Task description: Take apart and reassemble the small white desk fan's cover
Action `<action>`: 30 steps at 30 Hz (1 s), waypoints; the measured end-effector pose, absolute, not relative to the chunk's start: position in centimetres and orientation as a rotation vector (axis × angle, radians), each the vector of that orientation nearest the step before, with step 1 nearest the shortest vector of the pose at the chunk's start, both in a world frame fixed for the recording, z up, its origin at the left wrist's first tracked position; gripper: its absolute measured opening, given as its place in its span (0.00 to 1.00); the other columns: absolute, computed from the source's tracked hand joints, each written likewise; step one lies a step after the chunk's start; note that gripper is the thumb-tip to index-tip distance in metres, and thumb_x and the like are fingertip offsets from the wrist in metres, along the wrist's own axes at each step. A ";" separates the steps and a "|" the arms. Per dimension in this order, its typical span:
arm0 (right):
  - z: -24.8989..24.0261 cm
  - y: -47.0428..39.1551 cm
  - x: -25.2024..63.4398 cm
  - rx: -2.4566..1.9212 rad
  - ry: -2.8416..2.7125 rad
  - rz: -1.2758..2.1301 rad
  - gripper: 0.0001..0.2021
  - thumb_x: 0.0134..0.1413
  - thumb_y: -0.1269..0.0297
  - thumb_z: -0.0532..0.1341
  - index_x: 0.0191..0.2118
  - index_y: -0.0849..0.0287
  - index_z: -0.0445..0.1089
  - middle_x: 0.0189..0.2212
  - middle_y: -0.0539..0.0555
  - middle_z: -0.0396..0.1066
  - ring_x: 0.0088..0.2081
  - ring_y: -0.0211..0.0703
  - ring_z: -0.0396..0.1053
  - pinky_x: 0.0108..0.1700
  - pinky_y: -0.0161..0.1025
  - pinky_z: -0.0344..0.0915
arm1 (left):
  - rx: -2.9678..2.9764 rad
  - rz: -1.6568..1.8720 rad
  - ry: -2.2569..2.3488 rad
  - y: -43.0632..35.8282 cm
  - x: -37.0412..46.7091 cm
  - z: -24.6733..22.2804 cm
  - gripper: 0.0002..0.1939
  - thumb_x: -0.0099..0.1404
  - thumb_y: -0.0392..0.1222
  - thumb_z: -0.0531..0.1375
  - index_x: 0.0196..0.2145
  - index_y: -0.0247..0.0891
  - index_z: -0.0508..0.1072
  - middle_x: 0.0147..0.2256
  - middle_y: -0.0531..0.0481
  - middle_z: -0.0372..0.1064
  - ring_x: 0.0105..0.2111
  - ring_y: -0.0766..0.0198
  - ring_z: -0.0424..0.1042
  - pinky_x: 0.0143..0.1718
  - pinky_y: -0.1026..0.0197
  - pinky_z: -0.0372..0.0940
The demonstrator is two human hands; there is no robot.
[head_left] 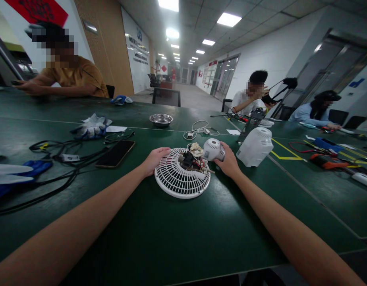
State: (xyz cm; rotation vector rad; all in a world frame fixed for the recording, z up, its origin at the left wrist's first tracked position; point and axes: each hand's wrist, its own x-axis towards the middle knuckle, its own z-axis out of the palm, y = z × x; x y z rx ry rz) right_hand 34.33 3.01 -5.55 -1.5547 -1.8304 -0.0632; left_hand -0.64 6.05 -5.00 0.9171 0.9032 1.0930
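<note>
A round white fan grille point(183, 184) lies on the green table, with a dark motor and wires point(191, 159) on top of it. My left hand point(155, 161) holds the grille's left edge, fingers together. Just right of the motor, my right hand point(229, 161) is wrapped round a rounded white vented cover point(212, 149). The cover is close beside the grille; whether they touch is unclear. A larger white housing point(256, 147) stands to the right of my right hand.
Behind the grille are a metal bowl point(161, 120) and a white cable point(198, 131). A phone point(115, 154), black cables point(73, 169) and gloves point(92, 126) lie left. A clear bottle point(250, 125), a multimeter point(328, 162) and tools are right. Three people sit around the table.
</note>
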 end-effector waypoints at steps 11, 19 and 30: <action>-5.1 3.0 33.8 -1.362 -1.264 0.565 0.31 0.47 0.42 0.65 0.54 0.52 0.64 0.34 0.52 0.73 0.33 0.50 0.74 0.38 0.53 0.74 | 0.916 1.087 0.917 6.2 -0.8 -5.2 0.13 0.64 0.31 0.64 0.48 0.31 0.75 0.39 0.39 0.78 0.33 0.59 0.80 0.36 0.59 0.75; -3.4 0.0 29.4 -1.008 -1.122 1.074 0.20 0.59 0.43 0.57 0.49 0.50 0.64 0.44 0.55 0.76 0.40 0.52 0.76 0.39 0.52 0.75 | 0.945 1.092 0.917 6.2 -0.7 -5.2 0.11 0.64 0.31 0.63 0.46 0.32 0.75 0.38 0.41 0.78 0.32 0.60 0.79 0.37 0.58 0.74; -2.5 -2.9 26.8 -0.987 -1.674 0.555 0.36 0.52 0.50 0.69 0.61 0.47 0.53 0.51 0.57 0.69 0.47 0.50 0.73 0.51 0.52 0.73 | 1.399 1.213 1.151 5.8 -0.8 -3.9 0.12 0.61 0.39 0.66 0.43 0.37 0.80 0.46 0.43 0.78 0.46 0.53 0.75 0.49 0.56 0.68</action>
